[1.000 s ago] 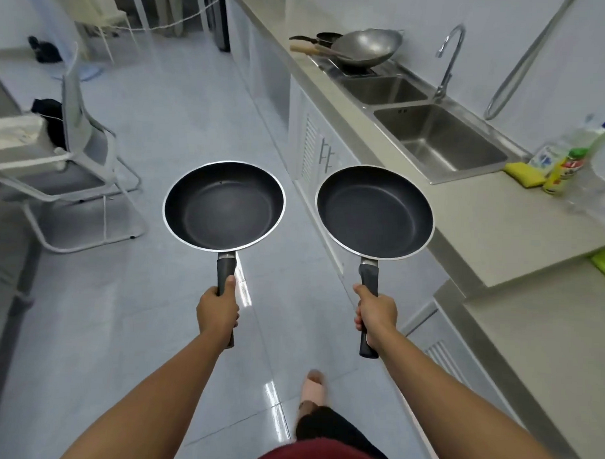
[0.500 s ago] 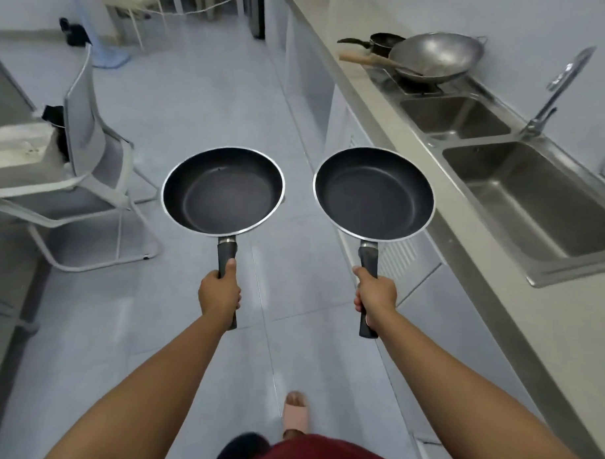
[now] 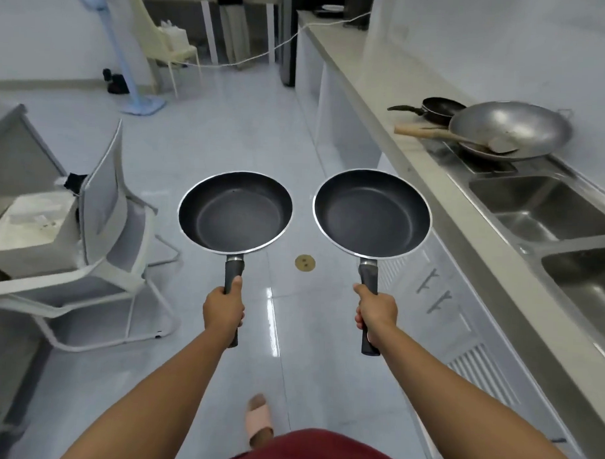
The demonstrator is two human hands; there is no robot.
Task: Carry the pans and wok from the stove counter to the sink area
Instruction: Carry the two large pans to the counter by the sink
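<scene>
My left hand grips the black handle of a black non-stick frying pan, held level over the floor. My right hand grips the handle of a second, matching frying pan beside the counter front. On the counter ahead at the right, a steel wok with a wooden-handled spatula in it rests beside the double sink. A small black pan lies just behind the wok.
The long counter and white cabinets run along my right. A white chair with a box on it stands at the left. A blue fan stand and a white cable lie further down the tiled floor.
I have walked forward along the counter with both pans held the same way. The sink and the wok have come closer on my right.
</scene>
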